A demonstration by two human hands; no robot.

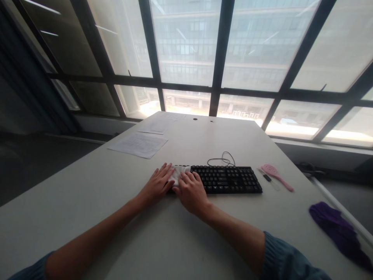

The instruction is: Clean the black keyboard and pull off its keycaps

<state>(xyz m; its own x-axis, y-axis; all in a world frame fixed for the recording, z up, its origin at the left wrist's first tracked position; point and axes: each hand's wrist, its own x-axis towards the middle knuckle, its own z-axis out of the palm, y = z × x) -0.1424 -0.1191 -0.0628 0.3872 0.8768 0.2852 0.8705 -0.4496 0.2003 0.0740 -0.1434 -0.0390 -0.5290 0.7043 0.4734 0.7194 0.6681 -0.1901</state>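
Table (116, 217): big and white, holding everything.
Keyboard (230, 179): black, lying in the middle of the table.
Purple cloth (335, 225): lying at the right edge.
Papers (140, 144): lying far back on the left.
Left hand (157, 184): lying flat, fingers spread, pressing on the white cloth (176, 174) — not gripping it.
Right hand (190, 192): lying flat and open too, touching the white cloth, which is covering the keyboard's left end.
Pink brush (275, 175): lying just right of the keyboard.

A long, pale grey rectangular table (87, 202) runs toward a wall of tall glass windows with dark metal frames (220, 58). Hazy daylight comes through them, showing a multi-storey building (186, 46) outside. Dark floor (43, 155) lies in shadow to the left of the table.
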